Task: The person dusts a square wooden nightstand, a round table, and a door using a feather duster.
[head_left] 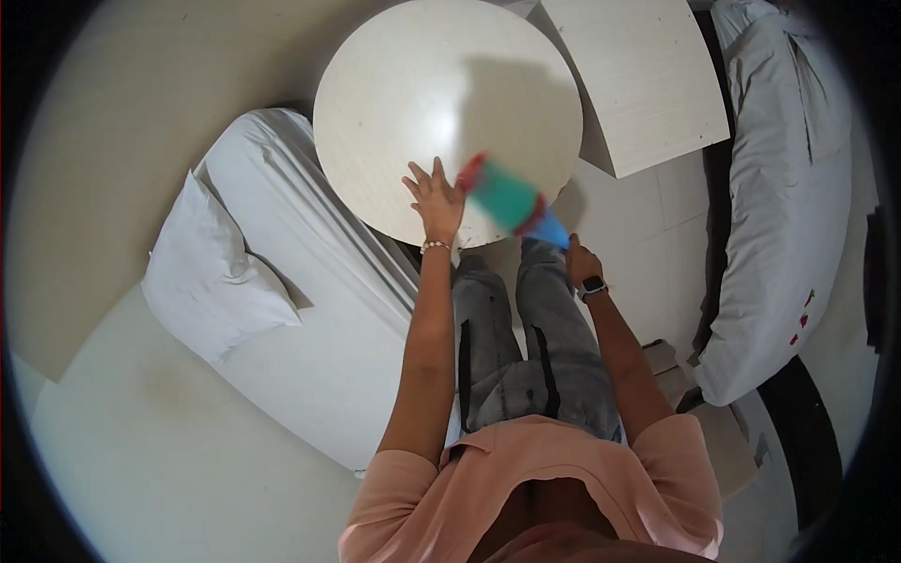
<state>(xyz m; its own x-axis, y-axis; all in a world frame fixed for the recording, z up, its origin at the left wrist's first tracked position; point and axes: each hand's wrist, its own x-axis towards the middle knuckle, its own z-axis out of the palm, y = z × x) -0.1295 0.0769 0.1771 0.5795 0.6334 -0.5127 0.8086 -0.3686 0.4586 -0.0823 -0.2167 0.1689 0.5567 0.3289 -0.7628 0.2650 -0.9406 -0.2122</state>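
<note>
My right hand (583, 264) is closed at the blue end of a long green item with red bands (508, 196). The item is smeared by motion, so its kind cannot be made out. It slants up and left over the near edge of the round pale table (375, 94). Beside its red far end is my left hand (435, 200), with fingers spread over the tabletop. Whether that hand touches the item or the table I cannot tell.
A white-covered seat (328, 375) with a white pillow (218, 272) lies to the left. A pale square table (643, 75) stands at the back right, beside a long white-covered cushion (784, 206). My legs are close to the round table's near edge.
</note>
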